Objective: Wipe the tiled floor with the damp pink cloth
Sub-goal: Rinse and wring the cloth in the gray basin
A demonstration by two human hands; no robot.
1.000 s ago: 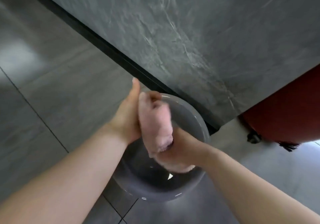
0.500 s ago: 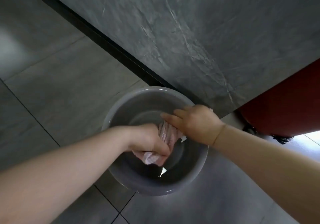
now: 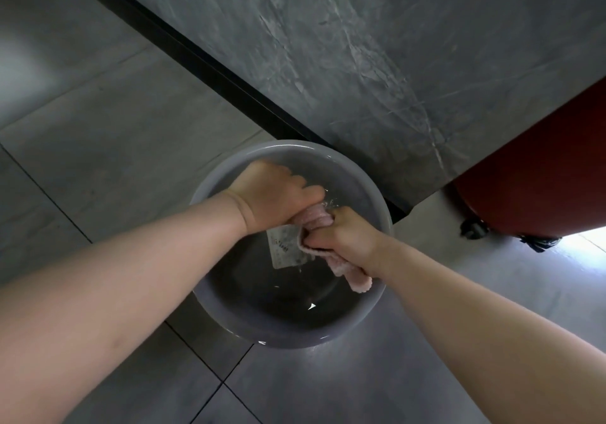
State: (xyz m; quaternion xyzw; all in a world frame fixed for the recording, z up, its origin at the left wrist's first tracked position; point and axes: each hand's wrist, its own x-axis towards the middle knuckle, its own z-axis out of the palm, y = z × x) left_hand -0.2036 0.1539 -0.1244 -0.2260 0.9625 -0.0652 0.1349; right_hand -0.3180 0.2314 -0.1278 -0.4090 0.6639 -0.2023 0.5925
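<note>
The pink cloth [image 3: 315,221] is twisted into a tight roll between both my hands, above a grey basin [image 3: 229,320] that stands on the grey tiled floor [image 3: 108,148]. My left hand [image 3: 273,195] is clenched around the far end of the roll. The near end is gripped by my right hand [image 3: 341,235], and a loose tail of cloth [image 3: 355,279] hangs below it. A white label [image 3: 283,248] dangles from the cloth between my wrists. Small drops show at the top of the roll. Dark water lies in the basin's bottom.
A dark grey stone-look panel [image 3: 360,46] rises just behind the basin, with a black strip [image 3: 196,59] along its base. At the right stands a dark red object on small black wheels [image 3: 474,228]. Open floor tiles lie to the left and in front.
My hands have swapped ends on the cloth: the left hand has moved to the far side and the right to the near side, and the roll is twisted tighter over the basin.
</note>
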